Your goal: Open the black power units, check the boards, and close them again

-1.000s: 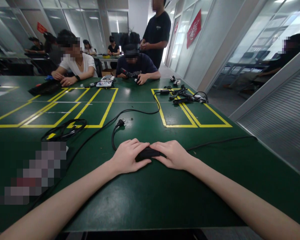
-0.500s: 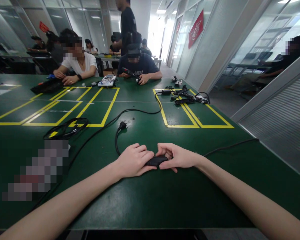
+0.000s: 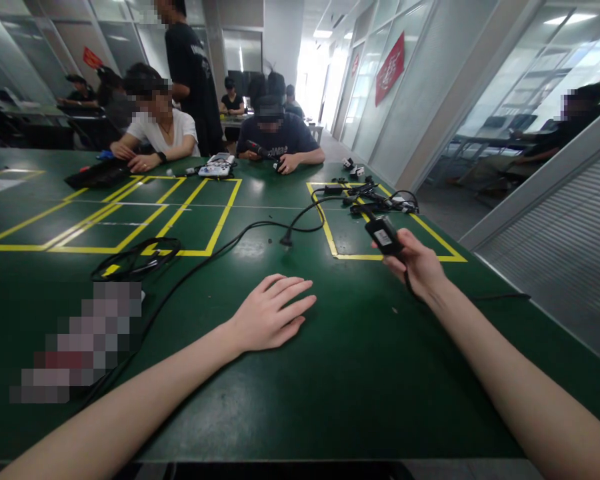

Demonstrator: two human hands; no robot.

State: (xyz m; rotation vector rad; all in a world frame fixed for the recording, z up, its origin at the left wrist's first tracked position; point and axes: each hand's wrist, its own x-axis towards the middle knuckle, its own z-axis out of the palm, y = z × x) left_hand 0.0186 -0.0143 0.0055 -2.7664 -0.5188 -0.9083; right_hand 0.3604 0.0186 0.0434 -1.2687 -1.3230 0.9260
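Note:
My right hand [image 3: 417,267] is closed around a black power adapter [image 3: 383,235], lifted over the near edge of a yellow-taped rectangle [image 3: 360,255] on the green table [image 3: 300,387]. The adapter's cord runs left to a plug [image 3: 285,240] lying on the table. My left hand [image 3: 270,313] lies flat on the table with fingers spread, holding nothing.
A pile of black adapters and cables [image 3: 375,197] sits at the far end of the taped rectangle. A coiled black cable [image 3: 137,259] lies to the left. A long black cord [image 3: 200,263] crosses the table. Two seated people [image 3: 280,137] work at the far side; one stands behind.
Both hands were pressed together on the adapter near me. My right hand has lifted it away forward and right, dragging the plug along. My left hand let go and lies flat.

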